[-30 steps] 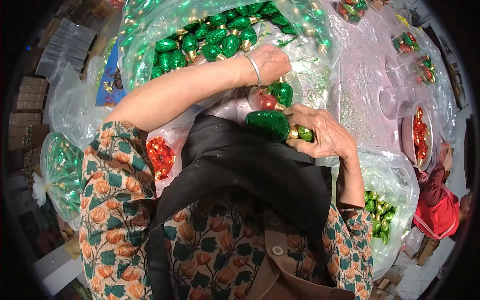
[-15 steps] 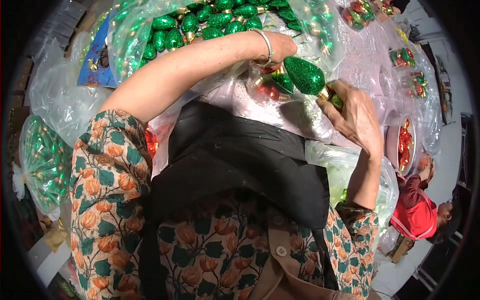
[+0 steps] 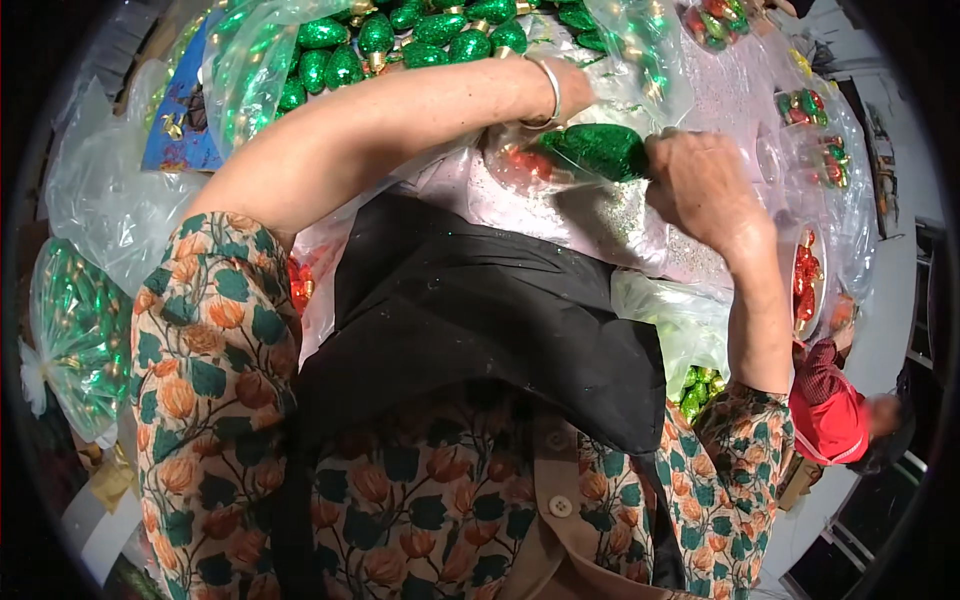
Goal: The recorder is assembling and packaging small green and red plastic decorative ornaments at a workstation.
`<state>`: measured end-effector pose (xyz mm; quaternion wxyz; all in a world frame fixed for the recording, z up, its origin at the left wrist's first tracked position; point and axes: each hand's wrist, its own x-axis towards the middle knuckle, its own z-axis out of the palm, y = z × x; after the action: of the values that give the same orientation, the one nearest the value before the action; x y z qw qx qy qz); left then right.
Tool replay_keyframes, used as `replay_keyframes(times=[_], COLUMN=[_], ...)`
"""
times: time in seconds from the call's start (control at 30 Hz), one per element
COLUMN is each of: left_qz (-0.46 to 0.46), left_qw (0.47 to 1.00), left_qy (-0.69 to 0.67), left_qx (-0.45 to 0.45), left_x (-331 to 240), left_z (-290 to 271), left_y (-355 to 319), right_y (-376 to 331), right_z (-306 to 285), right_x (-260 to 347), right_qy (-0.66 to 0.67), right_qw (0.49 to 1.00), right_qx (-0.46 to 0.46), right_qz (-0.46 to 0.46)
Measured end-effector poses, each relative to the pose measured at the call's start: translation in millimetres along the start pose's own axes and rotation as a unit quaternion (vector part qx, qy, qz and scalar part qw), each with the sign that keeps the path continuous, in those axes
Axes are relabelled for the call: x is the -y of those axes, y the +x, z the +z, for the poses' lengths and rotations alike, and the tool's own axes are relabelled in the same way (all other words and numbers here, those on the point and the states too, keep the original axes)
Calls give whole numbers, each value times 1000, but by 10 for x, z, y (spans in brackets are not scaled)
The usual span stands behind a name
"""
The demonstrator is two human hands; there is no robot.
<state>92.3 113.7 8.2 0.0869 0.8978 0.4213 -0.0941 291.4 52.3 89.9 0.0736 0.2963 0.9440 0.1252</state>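
A green glittery bulb-shaped ornament (image 3: 605,152) lies sideways above the table, its wide end pointing left. My right hand (image 3: 705,185) is closed at the ornament's narrow right end, and its fingers hide the gold base. My left hand (image 3: 572,90), with a silver bangle at the wrist, reaches across just above the ornament. Its fingers are out of sight, so what it grips, if anything, does not show. Under my left wrist sits a clear plastic pack (image 3: 520,165) with red pieces inside, partly covered by the ornament.
Many green glitter bulbs (image 3: 440,28) lie at the far side beside clear plastic bags (image 3: 240,70). Packs of red and green ornaments (image 3: 805,107) stand on the right. A tied bag of green bulbs (image 3: 80,330) is at the left. A person in red (image 3: 835,415) is at the right.
My right hand has moved up and turned so its back faces up. The green ornament has swung from slanting to nearly level. My left arm has shifted only slightly.
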Motion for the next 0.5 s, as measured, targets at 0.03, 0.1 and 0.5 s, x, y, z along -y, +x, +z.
replay_keyframes(times=[0.03,0.1,0.5], left_qz=[-27,-10,96], left_qw=[999,1000,993], left_qy=[-4,12,-17], left_qx=[24,15,-64], left_x=[-18,-41,-127], left_z=[-6,-15,-223], left_y=[11,4,-76], right_y=[-15,-36,-158], right_z=[24,2,100], right_x=[15,40,-22], right_qy=[-2,0,28], right_qw=[1000,999,989], right_qx=[-24,-41,-126], right_qz=[-18,-24,-70])
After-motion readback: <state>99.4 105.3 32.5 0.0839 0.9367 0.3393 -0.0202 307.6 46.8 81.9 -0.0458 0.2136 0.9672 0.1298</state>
